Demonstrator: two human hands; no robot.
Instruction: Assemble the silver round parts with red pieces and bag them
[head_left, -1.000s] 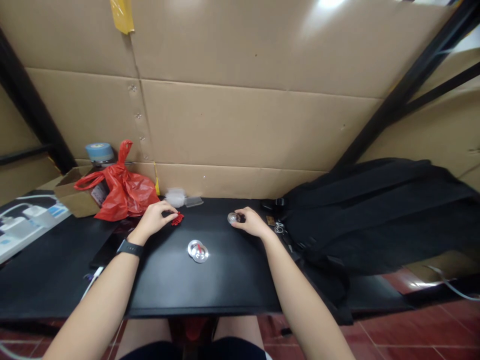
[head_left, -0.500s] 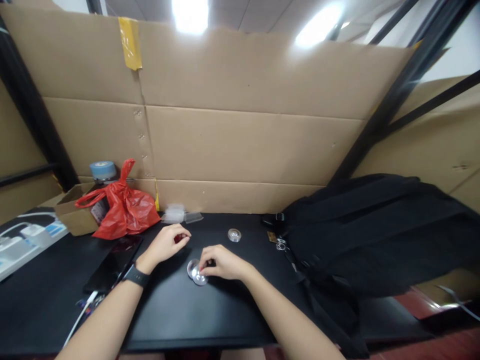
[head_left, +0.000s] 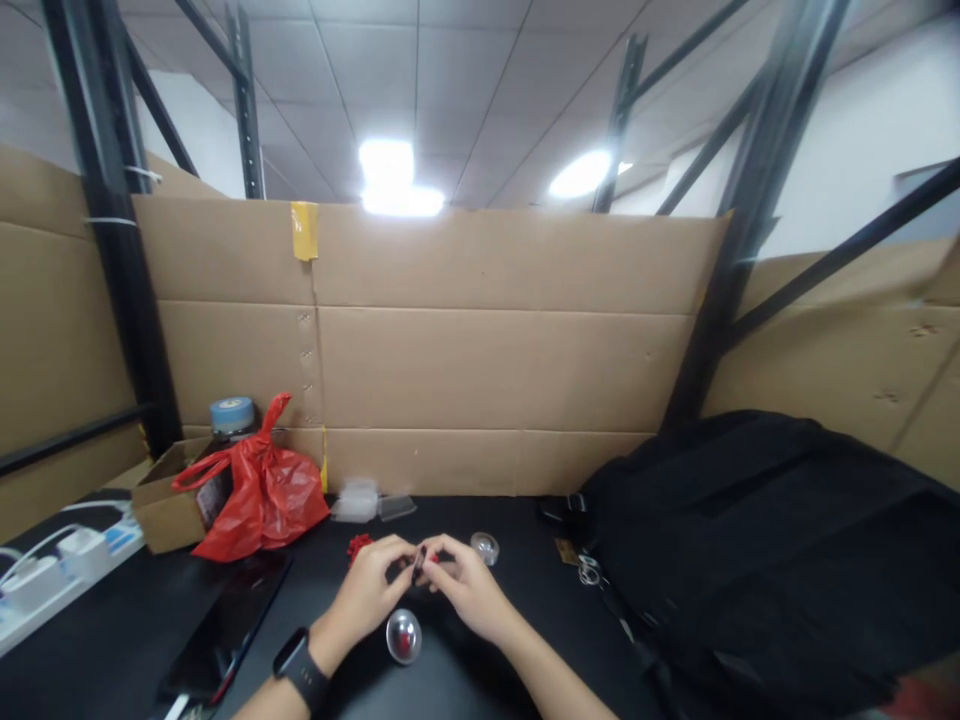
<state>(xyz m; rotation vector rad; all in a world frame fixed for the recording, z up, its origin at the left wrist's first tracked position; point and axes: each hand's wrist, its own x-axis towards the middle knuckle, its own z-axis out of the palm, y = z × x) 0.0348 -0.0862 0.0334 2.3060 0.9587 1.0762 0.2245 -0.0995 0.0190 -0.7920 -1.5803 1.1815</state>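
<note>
My left hand [head_left: 379, 578] and my right hand [head_left: 463, 583] meet above the black table, fingertips pinched around a small dark piece [head_left: 419, 563]. A touch of red shows at the right fingertips. The piece's kind is too small to make out. Just below the hands lies a clear plastic dome [head_left: 404, 637] with something red in or under it. Another clear round cup [head_left: 484, 547] sits beyond my right hand. Behind my left hand a bumpy red object [head_left: 360, 546] is partly covered by the fingers. A black watch [head_left: 301, 668] is on my left wrist.
To the left are a phone [head_left: 225, 625] on a cable, a white power strip [head_left: 71, 575], a red plastic bag [head_left: 264, 490] and a cardboard box [head_left: 171, 505]. Clear plastic pieces [head_left: 358, 502] lie at the back. A black backpack [head_left: 765, 540] fills the right side.
My right hand has left the clear domes, and both hands have come together on a small dark piece. The red object by my left hand is more exposed. The view has tilted up.
</note>
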